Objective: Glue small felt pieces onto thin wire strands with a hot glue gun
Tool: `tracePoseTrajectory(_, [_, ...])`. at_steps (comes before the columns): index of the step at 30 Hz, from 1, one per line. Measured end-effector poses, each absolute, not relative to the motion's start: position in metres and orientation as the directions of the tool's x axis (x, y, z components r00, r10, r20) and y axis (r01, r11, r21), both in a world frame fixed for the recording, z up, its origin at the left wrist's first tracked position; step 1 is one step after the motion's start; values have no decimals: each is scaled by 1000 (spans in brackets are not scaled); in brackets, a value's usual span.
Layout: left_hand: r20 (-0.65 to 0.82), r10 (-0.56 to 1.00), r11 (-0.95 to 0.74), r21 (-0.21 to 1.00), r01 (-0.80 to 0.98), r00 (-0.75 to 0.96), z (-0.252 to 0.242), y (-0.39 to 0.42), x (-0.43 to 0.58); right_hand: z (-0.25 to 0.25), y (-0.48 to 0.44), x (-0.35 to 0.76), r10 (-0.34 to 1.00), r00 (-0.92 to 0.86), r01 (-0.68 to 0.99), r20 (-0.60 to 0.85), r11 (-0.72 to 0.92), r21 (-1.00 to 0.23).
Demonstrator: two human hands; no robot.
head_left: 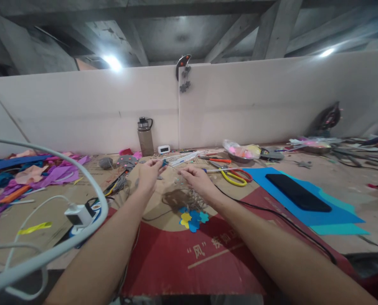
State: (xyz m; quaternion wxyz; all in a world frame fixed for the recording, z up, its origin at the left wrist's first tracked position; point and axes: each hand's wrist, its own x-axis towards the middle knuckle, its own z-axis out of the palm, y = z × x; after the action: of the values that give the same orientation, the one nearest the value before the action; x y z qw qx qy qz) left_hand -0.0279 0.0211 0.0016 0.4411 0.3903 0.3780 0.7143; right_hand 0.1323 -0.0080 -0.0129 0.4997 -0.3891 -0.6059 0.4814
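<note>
My left hand (pixel 149 176) is closed in a pinch on a small dark blue piece (pixel 165 162), too small and blurred to name. To its right, my right hand (pixel 195 180) pinches a thin strand (pixel 173 169) that runs toward the left fingertips; whether it is string or wire is unclear. Beneath the hands lies a loose heap of grey-brown cord (pixel 195 198). Just in front of it sit flower-shaped cut-outs, among them a yellow one (pixel 185 219), a blue one (pixel 194 221) and a teal one (pixel 204 217). They rest on a red and tan cardboard sheet (pixel 163 262).
Yellow-handled scissors (pixel 233 178) lie beyond my right hand. A black phone (pixel 297 192) rests on blue sheets (pixel 332 215) at right. A bottle (pixel 145 137) stands by the partition. Coloured scraps (pixel 39 173) and a charger (pixel 79 214) are at left, where a white tube (pixel 90 182) arches across.
</note>
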Motion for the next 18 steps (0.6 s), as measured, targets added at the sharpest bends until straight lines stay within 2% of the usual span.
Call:
tracePoseTrajectory(4, [167, 829, -424, 810, -406, -534, 9, 33, -51, 0, -15, 139, 916, -327, -136, 233, 199, -971])
tracePoseTrajectory(6, [142, 807, -456, 767, -451, -574, 12, 37, -61, 9, -22, 142, 874, -392, -184, 288, 232, -955])
tracePoseTrajectory(8, [113, 793, -479, 723, -498, -598, 14, 39, -69, 18, -34, 144, 816, -458, -156, 353, 317, -935])
tracePoseTrajectory(11, [82, 808, -472, 682, -558, -583, 15, 42, -77, 31, -54, 145, 613, -675, -65, 411, 506, -860])
tracePoseTrajectory(13, [63, 827, -446, 678, -584, -558, 15, 42, -78, 39, -60, 147, 417, -834, -39, 361, 608, -793])
tracePoseTrajectory(14, [56, 839, -429, 679, -596, -541, 16, 42, -78, 41, -59, 150, 379, -865, -8, 329, 645, -764])
tracePoseTrajectory(15, [54, 853, -411, 683, -604, -519, 16, 41, -77, 42, -55, 154, 411, -858, 58, 307, 673, -737])
tracePoseTrajectory(16, [58, 869, -390, 692, -607, -492, 17, 41, -75, 42, -48, 160, 505, -807, 162, 306, 688, -708])
tracePoseTrajectory(18, [70, 898, -348, 715, -606, -434, 18, 40, -70, 38, -27, 173, 764, -539, 462, 355, 620, -634])
